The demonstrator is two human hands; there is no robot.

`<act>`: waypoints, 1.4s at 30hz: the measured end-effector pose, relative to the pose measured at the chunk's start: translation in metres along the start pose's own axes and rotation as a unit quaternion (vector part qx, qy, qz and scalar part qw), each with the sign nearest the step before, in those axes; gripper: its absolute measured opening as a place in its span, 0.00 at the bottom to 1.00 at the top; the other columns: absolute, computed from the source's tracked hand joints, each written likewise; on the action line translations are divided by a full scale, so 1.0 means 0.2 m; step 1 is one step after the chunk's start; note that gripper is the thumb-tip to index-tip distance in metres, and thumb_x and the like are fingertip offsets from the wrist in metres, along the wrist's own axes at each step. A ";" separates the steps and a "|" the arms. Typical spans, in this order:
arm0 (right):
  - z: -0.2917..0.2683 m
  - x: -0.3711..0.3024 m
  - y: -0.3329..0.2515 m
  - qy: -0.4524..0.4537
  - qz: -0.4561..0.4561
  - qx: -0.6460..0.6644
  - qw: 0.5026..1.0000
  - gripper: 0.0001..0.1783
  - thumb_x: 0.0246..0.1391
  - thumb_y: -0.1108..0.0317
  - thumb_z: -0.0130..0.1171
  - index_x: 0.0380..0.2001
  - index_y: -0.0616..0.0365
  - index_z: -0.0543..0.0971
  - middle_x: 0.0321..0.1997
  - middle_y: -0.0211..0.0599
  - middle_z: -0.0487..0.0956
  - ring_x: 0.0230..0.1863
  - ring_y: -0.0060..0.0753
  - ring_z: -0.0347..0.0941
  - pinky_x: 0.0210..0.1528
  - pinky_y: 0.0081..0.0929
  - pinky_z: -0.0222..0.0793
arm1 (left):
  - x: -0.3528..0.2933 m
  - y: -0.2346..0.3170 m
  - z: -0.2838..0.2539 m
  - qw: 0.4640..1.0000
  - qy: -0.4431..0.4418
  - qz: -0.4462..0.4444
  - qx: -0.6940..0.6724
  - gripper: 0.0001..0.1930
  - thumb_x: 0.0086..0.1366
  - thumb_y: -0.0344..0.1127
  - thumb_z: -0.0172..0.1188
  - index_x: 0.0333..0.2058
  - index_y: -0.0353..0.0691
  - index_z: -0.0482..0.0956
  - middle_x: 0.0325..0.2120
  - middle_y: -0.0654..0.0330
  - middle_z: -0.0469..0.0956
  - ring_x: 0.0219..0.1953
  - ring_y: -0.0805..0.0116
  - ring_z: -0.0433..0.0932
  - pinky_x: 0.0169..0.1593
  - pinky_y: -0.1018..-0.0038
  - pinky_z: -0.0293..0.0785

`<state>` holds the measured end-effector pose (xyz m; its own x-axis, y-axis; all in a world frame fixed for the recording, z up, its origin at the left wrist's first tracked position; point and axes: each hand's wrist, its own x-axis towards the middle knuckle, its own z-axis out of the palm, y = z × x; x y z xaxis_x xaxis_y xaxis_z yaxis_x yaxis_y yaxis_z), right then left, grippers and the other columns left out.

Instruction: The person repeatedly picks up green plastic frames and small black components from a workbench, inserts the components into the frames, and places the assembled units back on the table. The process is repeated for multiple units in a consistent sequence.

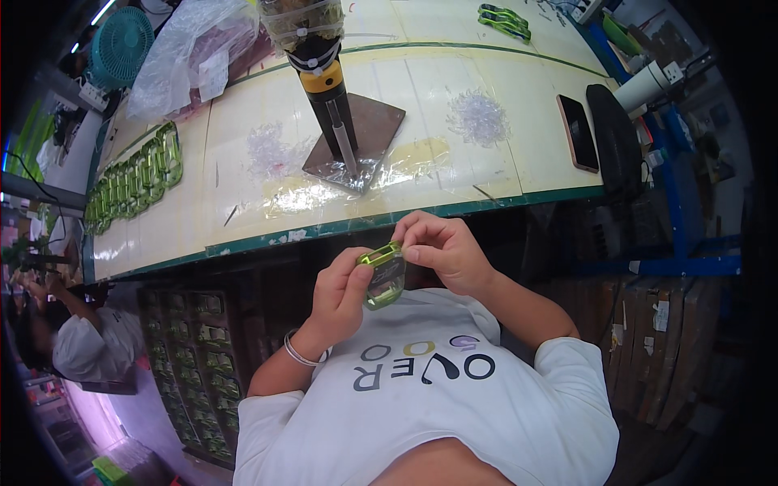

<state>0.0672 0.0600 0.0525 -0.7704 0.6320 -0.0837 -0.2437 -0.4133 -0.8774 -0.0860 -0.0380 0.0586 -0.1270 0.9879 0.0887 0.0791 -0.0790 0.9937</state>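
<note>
In front of my chest, just off the table's near edge, I hold a translucent green plastic part [384, 274] with a slotted bar on top and a rounded grey, see-through body. My left hand [342, 287] is closed round its left side, thumb across the front. The fingers of my right hand [438, 249] are bent into a pinch at the bar's right end. Whether a small piece sits between those fingertips is hidden. Beyond on the table lie two piles of small clear plastic pieces, one on the left [274, 151] and one on the right [478, 118].
A black-and-yellow upright tool [331, 105] stands on a metal plate [379, 121]. Rows of green parts [138, 180] lie at left; a phone [577, 134] and black case [613, 142] at right. A tray [194, 364] of green parts is lower left, near another person [93, 340].
</note>
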 end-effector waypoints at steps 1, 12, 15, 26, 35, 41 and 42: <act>0.00 0.00 0.00 -0.004 -0.007 -0.016 1.000 0.02 0.44 0.77 0.54 0.24 0.63 0.72 0.37 0.34 0.68 0.37 0.20 0.65 0.43 0.18 0.61 | 0.00 0.00 0.00 1.000 -0.002 0.001 0.007 0.16 0.62 0.40 0.42 0.34 0.30 0.69 0.25 0.61 0.72 0.27 0.79 0.68 0.31 0.83 0.65; -0.01 -0.02 -0.01 -0.002 0.002 -0.010 1.000 0.04 0.42 0.79 0.55 0.25 0.64 0.73 0.35 0.34 0.70 0.36 0.21 0.67 0.41 0.18 0.64 | -0.01 0.00 0.01 0.999 -0.006 0.032 0.029 0.12 0.62 0.35 0.42 0.35 0.31 0.68 0.24 0.59 0.71 0.25 0.77 0.70 0.29 0.83 0.66; -0.02 -0.02 -0.02 -0.001 0.001 0.004 1.000 0.05 0.41 0.79 0.56 0.26 0.63 0.73 0.34 0.34 0.71 0.35 0.21 0.68 0.40 0.18 0.65 | 0.00 0.00 0.01 0.998 -0.008 0.035 0.042 0.12 0.62 0.35 0.42 0.35 0.31 0.68 0.23 0.59 0.72 0.25 0.77 0.70 0.29 0.82 0.66; -0.08 0.00 0.07 -0.008 0.037 -0.020 0.999 0.17 0.38 0.76 0.58 0.36 0.61 0.69 0.33 0.36 0.71 0.33 0.23 0.69 0.39 0.19 0.65 | -0.03 -0.02 0.03 0.996 -0.016 0.018 0.091 0.11 0.61 0.34 0.45 0.36 0.32 0.68 0.25 0.60 0.72 0.26 0.78 0.70 0.31 0.83 0.66; 0.06 -0.05 0.24 0.031 -0.386 -0.514 0.765 0.36 0.37 0.63 0.62 0.52 0.42 0.60 0.52 0.56 0.57 0.44 0.52 0.63 0.44 0.37 0.62 | -0.04 0.01 0.08 0.984 0.076 -0.022 -0.158 0.15 0.53 0.29 0.57 0.38 0.34 0.63 0.30 0.59 0.72 0.32 0.76 0.72 0.35 0.83 0.69; 0.04 -0.06 0.20 -0.038 -0.407 -0.461 0.788 0.32 0.39 0.67 0.60 0.50 0.46 0.62 0.51 0.55 0.59 0.45 0.50 0.64 0.45 0.34 0.62 | 0.06 -0.08 -0.04 0.980 -0.023 0.152 0.126 0.32 0.41 0.50 0.65 0.42 0.39 0.64 0.36 0.59 0.63 0.38 0.69 0.64 0.44 0.73 0.61; 0.04 -0.07 0.20 -0.039 -0.381 -0.426 0.820 0.32 0.40 0.67 0.59 0.51 0.48 0.60 0.51 0.53 0.59 0.45 0.48 0.64 0.45 0.32 0.62 | 0.06 -0.11 -0.03 0.986 -0.022 0.136 0.099 0.36 0.39 0.58 0.63 0.41 0.38 0.65 0.38 0.58 0.61 0.41 0.69 0.62 0.46 0.72 0.59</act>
<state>0.0635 0.0286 0.0221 -0.6300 0.4356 0.6429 -0.1971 0.7110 -0.6750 -0.0952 -0.0263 0.0389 -0.0326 0.9389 0.3425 0.2956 -0.3183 0.9007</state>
